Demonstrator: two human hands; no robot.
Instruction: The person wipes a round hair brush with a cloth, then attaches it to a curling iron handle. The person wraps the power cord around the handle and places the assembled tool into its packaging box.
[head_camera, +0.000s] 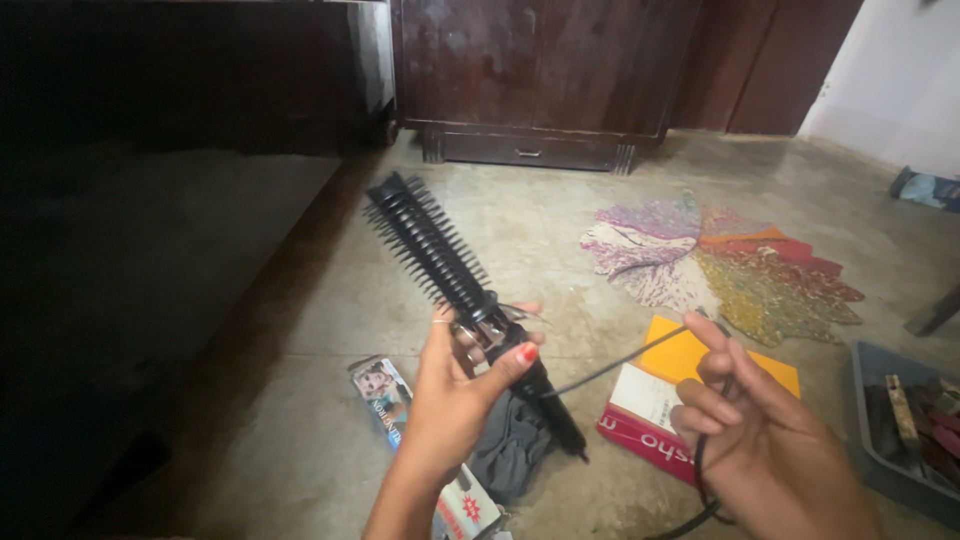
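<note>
We hold a black hot-air brush (450, 275) and its cord (610, 368) above the floor.
Our left hand (455, 395) wraps closed round the brush's handle, bristles angled up-left; right of the brush, our right hand (755, 425) pinches the cord between curled fingers, above a yellow-and-red box (668, 400).

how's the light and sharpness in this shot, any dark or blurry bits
Head view: daylight falls evenly on the concrete floor, while the left third sinks into near-black shadow; the black hot brush in the left hand is fairly crisp; the right hand holding the cord looks slightly soft; the white wall top right is washed out; no strong glare.
</note>
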